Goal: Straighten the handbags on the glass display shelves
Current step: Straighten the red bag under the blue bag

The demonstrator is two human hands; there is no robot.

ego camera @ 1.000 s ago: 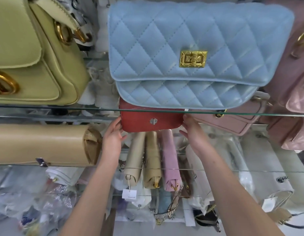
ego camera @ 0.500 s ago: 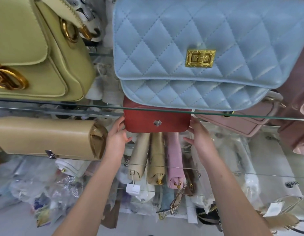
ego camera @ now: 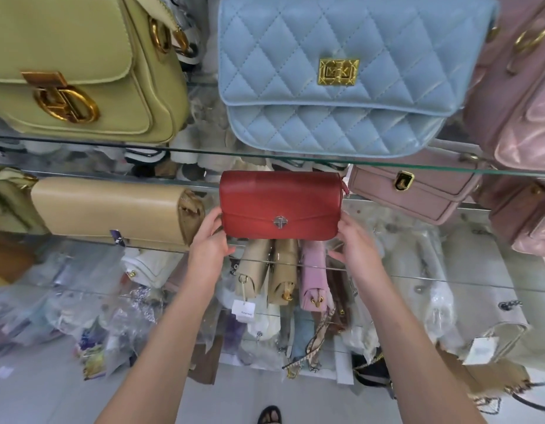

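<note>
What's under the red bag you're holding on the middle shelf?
Below the red bag, through the glass shelf, two beige bags and a pink one stand end-on. Their far ends are hidden by the red bag.

Pale tiled floor [ego camera: 36, 393] lies below, strewn with clear plastic bags [ego camera: 91, 316].

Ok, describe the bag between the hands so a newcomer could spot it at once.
Start at the big quilted blue bag on the top glass shelf. Just below it, on the next shelf down, a small red bag sits between a tan bag and a pink bag. It is the only red one, with a small round silver clasp, and both hands frame its ends.
</note>
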